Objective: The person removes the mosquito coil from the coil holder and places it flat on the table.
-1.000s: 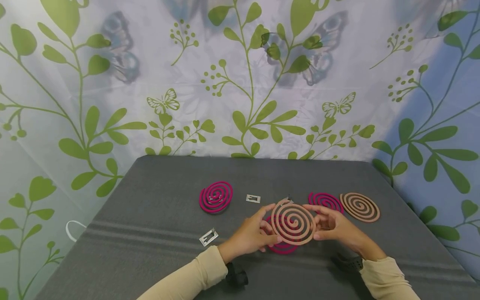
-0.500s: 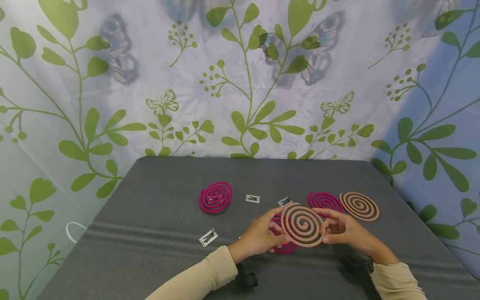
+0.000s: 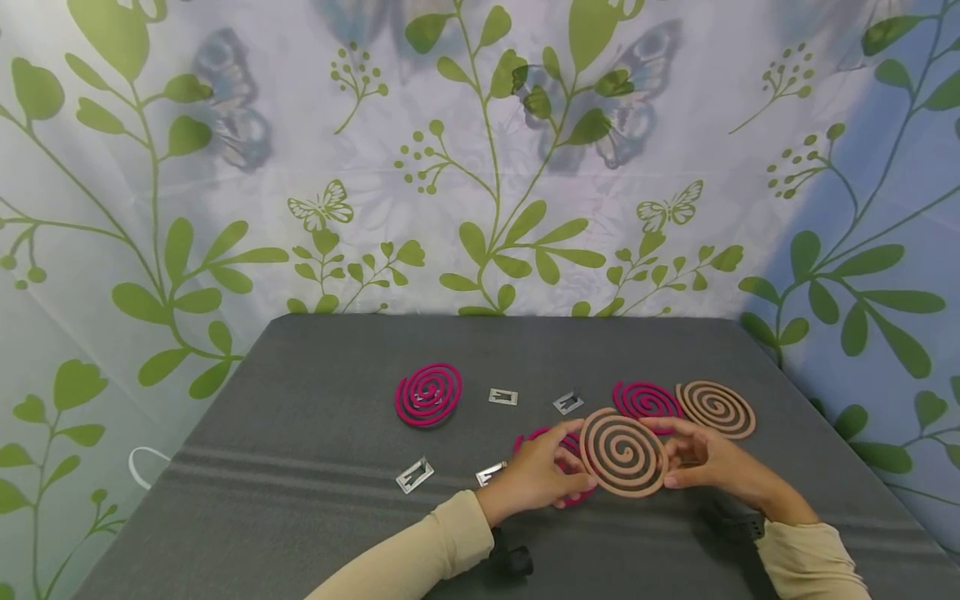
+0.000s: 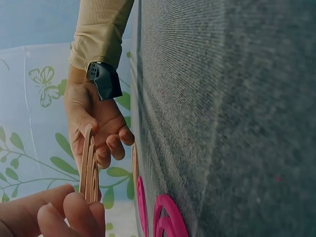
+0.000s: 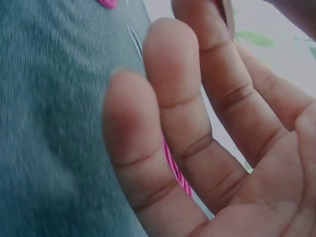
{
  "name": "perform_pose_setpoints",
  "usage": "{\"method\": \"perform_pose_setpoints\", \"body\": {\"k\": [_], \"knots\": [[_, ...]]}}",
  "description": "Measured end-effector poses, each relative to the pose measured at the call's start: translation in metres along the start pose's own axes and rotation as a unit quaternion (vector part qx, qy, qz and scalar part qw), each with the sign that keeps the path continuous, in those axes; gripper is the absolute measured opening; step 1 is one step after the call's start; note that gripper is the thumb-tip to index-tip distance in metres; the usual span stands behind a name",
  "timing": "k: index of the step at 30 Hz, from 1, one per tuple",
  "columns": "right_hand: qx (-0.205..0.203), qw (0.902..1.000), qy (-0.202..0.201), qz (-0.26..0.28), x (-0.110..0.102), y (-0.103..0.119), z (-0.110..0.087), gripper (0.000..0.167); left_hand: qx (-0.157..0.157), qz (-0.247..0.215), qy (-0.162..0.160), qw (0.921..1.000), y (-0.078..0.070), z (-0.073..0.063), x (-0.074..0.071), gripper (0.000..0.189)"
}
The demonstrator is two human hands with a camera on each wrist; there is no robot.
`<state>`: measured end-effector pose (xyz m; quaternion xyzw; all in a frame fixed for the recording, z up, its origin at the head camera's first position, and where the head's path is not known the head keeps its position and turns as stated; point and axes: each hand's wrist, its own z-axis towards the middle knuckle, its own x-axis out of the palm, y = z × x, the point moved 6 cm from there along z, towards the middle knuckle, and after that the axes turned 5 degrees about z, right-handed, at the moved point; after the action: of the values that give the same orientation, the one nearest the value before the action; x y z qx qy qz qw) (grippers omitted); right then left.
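A tan mosquito coil (image 3: 624, 451) is held up above the table, its flat spiral face toward the head camera. My left hand (image 3: 534, 472) pinches its left edge between thumb and fingers. On the opposite edge, my right hand (image 3: 716, 464) grips it the same way. The left wrist view shows the coil (image 4: 89, 170) edge-on between both hands, looking like stacked thin layers. Behind and below my left hand lies a pink coil (image 3: 576, 500), partly covered. Loose lower fingers (image 5: 131, 118) of the right hand fill the right wrist view.
Another pink coil (image 3: 429, 395) sits at the left over a metal stand. At the right, a pink coil (image 3: 647, 402) lies beside a tan coil (image 3: 716, 408). Several small metal stands (image 3: 503, 397) are scattered on the grey table (image 3: 300, 417). A patterned curtain (image 3: 450, 167) hangs behind.
Both hands have shifted to the right with the tan coil between them. A metal stand beside the left wrist and another behind the coil have come into view.
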<state>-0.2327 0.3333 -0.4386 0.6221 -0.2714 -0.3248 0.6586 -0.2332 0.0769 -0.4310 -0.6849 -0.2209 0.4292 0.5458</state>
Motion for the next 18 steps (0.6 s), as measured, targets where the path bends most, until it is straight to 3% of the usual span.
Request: {"method": "perform_pose_setpoints", "body": {"k": [7, 18], "knots": [[0.029, 0.9995, -0.001, -0.012, -0.008, -0.004, -0.008, 0.073, -0.002, -0.001, 0.008, 1.0000, -0.001, 0.007, 0.009, 0.078], [0.003, 0.9999, 0.016, -0.002, -0.015, -0.007, -0.015, 0.073, -0.015, 0.003, 0.018, 0.9997, 0.000, 0.015, 0.019, 0.081]]}}
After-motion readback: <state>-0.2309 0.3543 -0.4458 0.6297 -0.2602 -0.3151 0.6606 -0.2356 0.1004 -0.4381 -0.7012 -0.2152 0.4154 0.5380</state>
